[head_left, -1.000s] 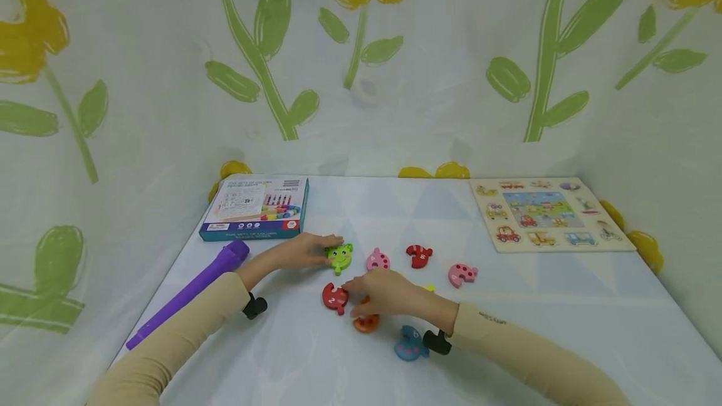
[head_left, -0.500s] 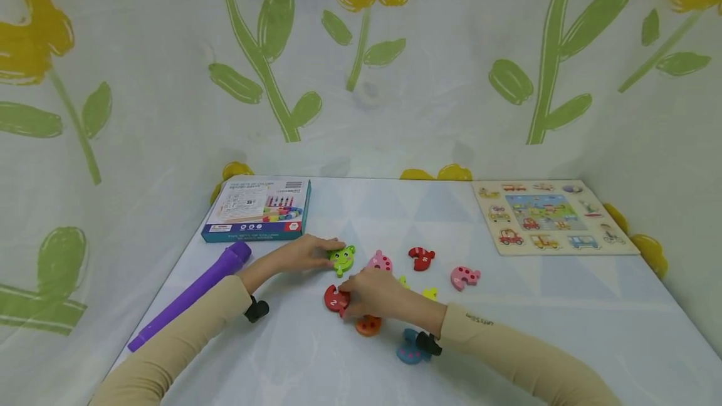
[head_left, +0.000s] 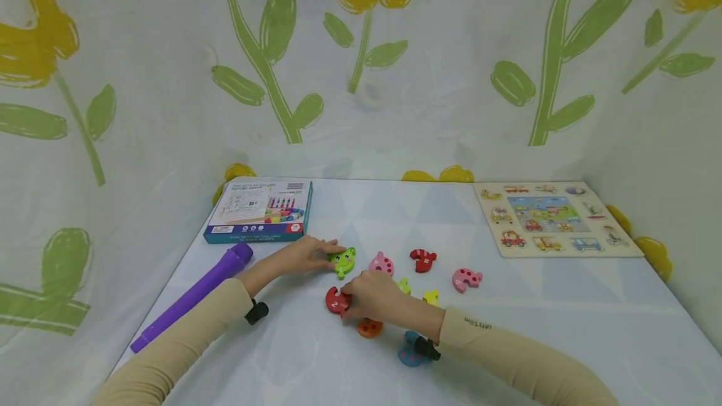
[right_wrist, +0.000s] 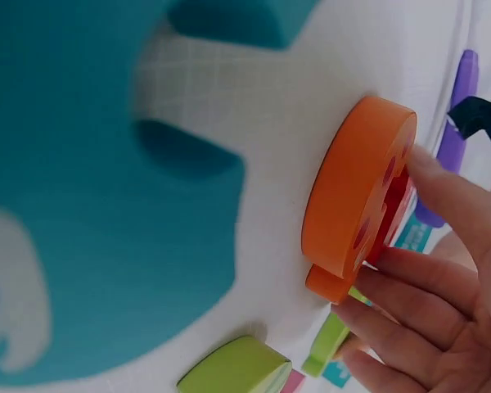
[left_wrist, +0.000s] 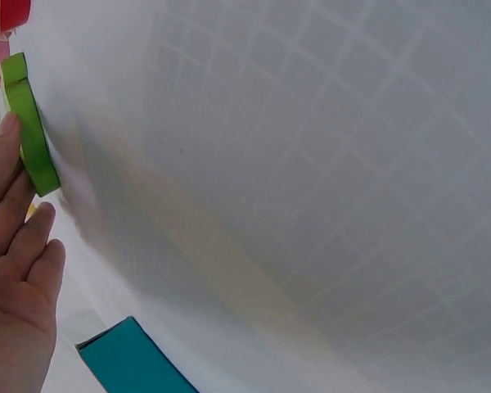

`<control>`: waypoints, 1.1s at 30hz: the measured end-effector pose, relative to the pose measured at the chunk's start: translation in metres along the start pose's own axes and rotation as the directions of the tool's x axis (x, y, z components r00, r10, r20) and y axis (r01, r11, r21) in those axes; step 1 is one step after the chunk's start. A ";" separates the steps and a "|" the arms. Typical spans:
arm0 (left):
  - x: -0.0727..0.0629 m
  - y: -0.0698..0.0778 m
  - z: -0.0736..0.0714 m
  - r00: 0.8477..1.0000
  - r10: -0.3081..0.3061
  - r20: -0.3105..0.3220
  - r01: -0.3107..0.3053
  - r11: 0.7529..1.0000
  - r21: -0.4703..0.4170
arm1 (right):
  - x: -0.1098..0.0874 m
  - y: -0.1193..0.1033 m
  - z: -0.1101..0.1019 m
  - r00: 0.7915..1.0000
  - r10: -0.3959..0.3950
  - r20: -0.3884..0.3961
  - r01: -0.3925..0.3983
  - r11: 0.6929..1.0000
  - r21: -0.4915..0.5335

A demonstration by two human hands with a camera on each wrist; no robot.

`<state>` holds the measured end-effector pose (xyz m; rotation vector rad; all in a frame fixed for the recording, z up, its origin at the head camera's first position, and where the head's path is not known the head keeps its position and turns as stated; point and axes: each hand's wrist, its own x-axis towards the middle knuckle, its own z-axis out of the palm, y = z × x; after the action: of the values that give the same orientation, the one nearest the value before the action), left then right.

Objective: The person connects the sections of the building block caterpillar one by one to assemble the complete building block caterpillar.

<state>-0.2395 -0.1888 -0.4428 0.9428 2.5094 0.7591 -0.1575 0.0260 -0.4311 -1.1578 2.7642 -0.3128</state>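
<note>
Left hand pinches the green smiling piece on the pale table; the right hand grips the red piece marked 2, just nearer the person. Beside the right hand lies the orange spotted piece, with the blue piece farther right.

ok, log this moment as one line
left hand: pinches green piece | right hand: holds red piece marked 2 | orange piece: on table, near right hand
</note>
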 end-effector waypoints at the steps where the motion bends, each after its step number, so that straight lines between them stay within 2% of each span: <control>1: 0.000 0.000 0.000 1.000 -0.003 0.001 0.003 1.000 0.004 | 0.000 0.000 0.000 1.000 0.000 -0.002 0.000 1.000 -0.003; 12: 0.000 0.003 -0.004 1.000 -0.015 0.025 0.014 0.999 0.043 | 0.001 -0.002 -0.001 1.000 -0.006 0.001 0.006 0.998 -0.058; 17: 0.001 0.005 -0.004 1.000 -0.010 0.029 0.009 0.999 0.036 | 0.000 0.000 -0.004 1.000 0.011 0.018 -0.011 1.000 0.003; 25: -0.001 0.007 -0.003 0.999 -0.028 0.034 0.026 0.997 0.071 | 0.000 0.010 -0.008 0.999 -0.043 0.025 0.042 0.998 0.055; 30: -0.001 0.008 -0.005 0.999 -0.015 0.045 0.012 0.998 0.061 | 0.002 0.017 -0.009 0.998 -0.046 0.039 0.040 0.988 0.146; 33: -0.001 0.007 -0.004 0.999 -0.004 0.051 0.000 0.998 0.069 | 0.003 0.023 -0.011 0.998 -0.062 0.032 0.057 0.987 0.151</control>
<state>-0.2377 -0.1866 -0.4352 0.9703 2.5057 0.6429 -0.1774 0.0409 -0.4259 -1.1970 2.6265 -0.4925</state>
